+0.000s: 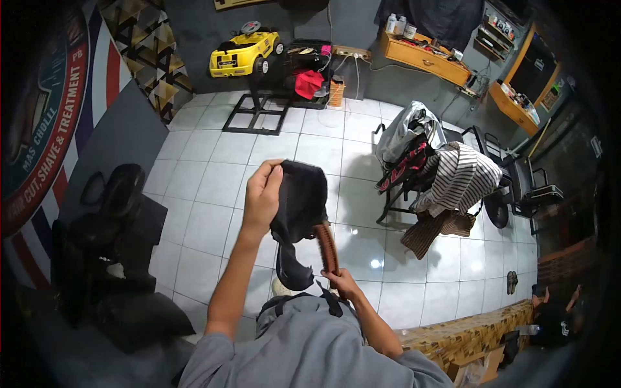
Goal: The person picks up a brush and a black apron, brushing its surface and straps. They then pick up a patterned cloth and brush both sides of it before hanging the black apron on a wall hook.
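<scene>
My left hand (pixel 262 197) is closed on the upper left edge of a black pouch-like bag (pixel 303 194), holding it up in front of me. A black strap or flap (pixel 292 266) hangs from its lower end towards my waist. Below the bag, my right hand (pixel 345 284) grips the lower end of a brown brush (pixel 328 251) with a row of bristles along one side. The brush's upper end is right at the bag's lower right edge.
White tiles (pixel 207 184) cover the floor. To the right, a striped cloth (pixel 462 173) and other garments drape a chair. A yellow toy car (pixel 244 55) stands behind a black metal frame (pixel 253 126). Dark seats (pixel 123 187) line the left. A person (pixel 559 320) is at the lower right.
</scene>
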`<act>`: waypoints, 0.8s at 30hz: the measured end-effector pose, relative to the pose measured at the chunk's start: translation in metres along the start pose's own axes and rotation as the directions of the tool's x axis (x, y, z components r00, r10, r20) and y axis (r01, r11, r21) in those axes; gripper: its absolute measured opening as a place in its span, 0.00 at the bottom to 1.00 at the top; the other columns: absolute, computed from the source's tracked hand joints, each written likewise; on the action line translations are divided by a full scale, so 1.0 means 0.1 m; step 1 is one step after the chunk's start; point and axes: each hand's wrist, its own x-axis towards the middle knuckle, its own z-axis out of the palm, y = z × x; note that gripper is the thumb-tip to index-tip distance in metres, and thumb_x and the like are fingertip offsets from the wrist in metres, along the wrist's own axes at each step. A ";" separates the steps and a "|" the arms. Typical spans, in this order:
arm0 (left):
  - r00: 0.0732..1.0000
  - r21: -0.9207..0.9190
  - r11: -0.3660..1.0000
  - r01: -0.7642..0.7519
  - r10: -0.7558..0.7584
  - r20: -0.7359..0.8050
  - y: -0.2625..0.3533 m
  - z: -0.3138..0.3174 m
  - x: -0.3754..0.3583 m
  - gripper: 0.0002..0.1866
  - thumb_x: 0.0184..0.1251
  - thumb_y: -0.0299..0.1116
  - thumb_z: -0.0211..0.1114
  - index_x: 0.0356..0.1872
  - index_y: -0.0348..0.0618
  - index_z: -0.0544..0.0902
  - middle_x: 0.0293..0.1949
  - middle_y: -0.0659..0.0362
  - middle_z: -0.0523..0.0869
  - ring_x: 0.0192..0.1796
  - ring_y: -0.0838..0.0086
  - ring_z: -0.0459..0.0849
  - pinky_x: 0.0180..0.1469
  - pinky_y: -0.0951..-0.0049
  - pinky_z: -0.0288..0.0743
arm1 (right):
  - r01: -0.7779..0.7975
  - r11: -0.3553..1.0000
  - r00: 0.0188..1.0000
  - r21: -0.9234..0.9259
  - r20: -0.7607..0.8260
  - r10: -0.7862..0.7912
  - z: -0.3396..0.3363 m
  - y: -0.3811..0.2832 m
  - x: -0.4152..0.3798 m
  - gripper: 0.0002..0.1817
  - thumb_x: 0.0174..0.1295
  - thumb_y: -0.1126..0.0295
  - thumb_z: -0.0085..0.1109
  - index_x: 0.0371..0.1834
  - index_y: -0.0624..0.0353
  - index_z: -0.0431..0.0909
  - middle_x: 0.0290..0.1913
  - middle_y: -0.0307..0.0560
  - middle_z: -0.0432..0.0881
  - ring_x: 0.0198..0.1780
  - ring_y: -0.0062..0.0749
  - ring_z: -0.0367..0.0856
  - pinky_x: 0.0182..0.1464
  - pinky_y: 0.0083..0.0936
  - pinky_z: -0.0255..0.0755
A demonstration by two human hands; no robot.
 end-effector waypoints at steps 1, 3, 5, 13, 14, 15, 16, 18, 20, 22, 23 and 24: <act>0.997 0.039 0.999 -0.018 0.021 -0.074 -0.12 0.04 -0.03 0.11 0.72 0.31 0.50 0.43 0.34 0.78 0.32 0.65 0.78 0.36 0.85 0.73 0.40 0.82 0.69 | -0.027 0.978 0.997 0.207 0.074 0.012 0.00 -0.06 -0.07 0.20 0.59 0.53 0.63 0.38 0.62 0.79 0.18 0.28 0.65 0.22 0.19 0.67 0.24 0.23 0.63; 0.985 0.083 0.996 -0.015 0.029 -0.170 -0.41 0.14 -0.17 0.12 0.73 0.32 0.48 0.45 0.33 0.76 0.37 0.59 0.79 0.40 0.79 0.74 0.46 0.78 0.70 | 0.064 0.923 0.988 0.379 0.104 -0.111 0.14 -0.36 -0.31 0.20 0.66 0.59 0.56 0.53 0.63 0.74 0.28 0.33 0.69 0.31 0.22 0.73 0.34 0.22 0.68; 0.962 0.076 0.996 -0.037 0.056 -0.267 -0.75 0.28 -0.34 0.13 0.73 0.33 0.47 0.48 0.33 0.73 0.41 0.55 0.79 0.44 0.73 0.75 0.50 0.74 0.69 | 0.144 0.873 0.958 0.467 0.155 -0.241 0.25 -0.58 -0.41 0.23 0.67 0.59 0.54 0.58 0.64 0.71 0.42 0.41 0.80 0.40 0.25 0.80 0.43 0.23 0.74; 0.952 0.112 0.970 0.214 -0.181 -0.247 -1.21 0.19 -0.99 0.13 0.73 0.34 0.49 0.48 0.35 0.70 0.35 0.58 0.75 0.34 0.78 0.71 0.37 0.77 0.66 | 0.278 0.701 0.957 0.657 -0.255 -0.141 0.63 -0.64 -0.10 0.16 0.69 0.55 0.50 0.48 0.56 0.70 0.45 0.37 0.73 0.46 0.24 0.70 0.52 0.26 0.67; 0.958 0.112 0.969 0.220 -0.194 -0.209 -1.23 0.14 -1.06 0.11 0.73 0.34 0.50 0.48 0.37 0.70 0.34 0.61 0.72 0.31 0.81 0.68 0.32 0.80 0.63 | 0.294 0.686 0.952 0.666 -0.270 -0.145 0.72 -0.90 -0.31 0.17 0.68 0.54 0.51 0.48 0.57 0.71 0.44 0.38 0.75 0.46 0.25 0.72 0.51 0.25 0.66; 0.964 0.108 0.968 0.224 -0.204 -0.170 -1.25 0.10 -1.14 0.10 0.73 0.33 0.50 0.48 0.39 0.70 0.33 0.64 0.70 0.28 0.85 0.65 0.27 0.84 0.60 | 0.275 0.659 0.955 0.700 -0.276 -0.105 0.73 -0.87 -0.29 0.18 0.68 0.55 0.51 0.48 0.59 0.71 0.44 0.38 0.76 0.48 0.25 0.73 0.53 0.25 0.65; 0.963 0.043 0.976 0.212 -0.201 -0.177 -1.48 0.03 -1.22 0.08 0.71 0.30 0.52 0.46 0.39 0.69 0.30 0.64 0.72 0.26 0.85 0.68 0.25 0.84 0.60 | 0.285 0.650 0.952 0.705 -0.285 -0.108 0.74 -0.83 -0.27 0.17 0.68 0.56 0.52 0.46 0.59 0.72 0.41 0.38 0.76 0.45 0.25 0.74 0.49 0.25 0.67; 0.906 -0.195 0.910 0.365 -0.396 -0.151 -1.81 -0.07 -1.40 0.08 0.70 0.29 0.53 0.46 0.40 0.69 0.30 0.62 0.75 0.28 0.83 0.73 0.27 0.83 0.66 | 0.291 0.678 0.946 0.675 -0.311 -0.095 0.74 -0.75 -0.24 0.14 0.67 0.58 0.54 0.42 0.59 0.73 0.36 0.37 0.76 0.39 0.24 0.74 0.42 0.24 0.69; 0.788 -0.403 0.723 0.562 -0.616 -0.008 -1.85 -0.26 -1.57 0.11 0.67 0.30 0.57 0.46 0.41 0.69 0.33 0.58 0.78 0.34 0.76 0.80 0.32 0.77 0.76 | 0.274 0.740 0.938 0.614 -0.341 -0.065 0.76 -0.65 -0.23 0.12 0.66 0.61 0.55 0.37 0.59 0.73 0.31 0.36 0.76 0.33 0.23 0.74 0.34 0.22 0.69; 0.605 -0.292 0.546 0.785 -0.778 0.172 -2.01 -0.64 -1.66 0.14 0.65 0.34 0.60 0.47 0.42 0.70 0.33 0.60 0.77 0.35 0.76 0.79 0.33 0.75 0.74 | 0.376 0.779 0.890 0.502 -0.429 -0.153 0.80 -0.53 -0.19 0.11 0.65 0.62 0.56 0.32 0.58 0.73 0.27 0.34 0.74 0.27 0.20 0.72 0.28 0.21 0.66; 0.486 -0.215 0.442 0.871 -0.838 0.248 -1.99 -0.75 -1.68 0.15 0.64 0.36 0.62 0.47 0.42 0.70 0.34 0.60 0.77 0.35 0.75 0.78 0.33 0.75 0.73 | 0.422 0.791 0.861 0.443 -0.468 -0.198 0.86 -0.57 -0.20 0.11 0.64 0.63 0.56 0.30 0.57 0.73 0.24 0.33 0.73 0.25 0.19 0.70 0.26 0.20 0.64; 0.459 -0.188 0.432 0.882 -0.878 0.138 -1.97 -0.80 -1.71 0.16 0.63 0.37 0.63 0.47 0.42 0.71 0.34 0.60 0.77 0.35 0.75 0.78 0.34 0.74 0.73 | 0.430 0.825 0.843 0.367 -0.491 -0.220 0.89 -0.60 -0.26 0.11 0.64 0.63 0.56 0.28 0.58 0.73 0.23 0.33 0.71 0.24 0.18 0.68 0.25 0.19 0.61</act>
